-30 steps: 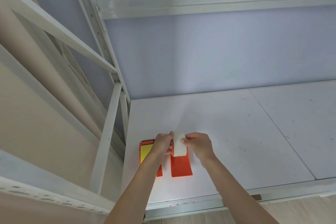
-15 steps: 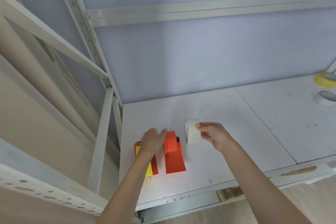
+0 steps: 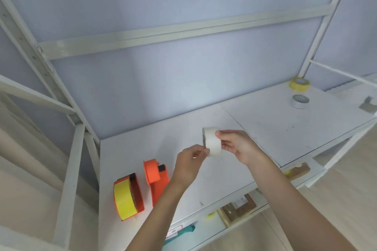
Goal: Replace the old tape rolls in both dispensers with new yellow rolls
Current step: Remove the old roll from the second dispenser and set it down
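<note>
Above the white shelf [image 3: 265, 128], both hands hold a white tape roll [image 3: 212, 140]. My right hand [image 3: 238, 145] grips its right side, and my left hand [image 3: 188, 162] pinches its lower left edge. Two orange dispensers lie at the shelf's front left. The left dispenser [image 3: 130, 195] carries a yellow roll [image 3: 122, 199]. The right dispenser [image 3: 156, 179] has a bare orange hub with no tape on it. At the far right of the shelf stand a yellow roll [image 3: 299, 83] and, just in front of it, a white roll [image 3: 300, 101].
White metal uprights and a slanted brace [image 3: 69, 179] frame the shelf's left end, with a crossbar [image 3: 183, 32] along the back wall. A lower shelf holds brown packages [image 3: 238, 209]. A grey scrap [image 3: 368, 106] lies at the far right.
My left hand left the right dispenser and came up to the white roll. My right hand lifted the roll up and to the right. The view swung right.
</note>
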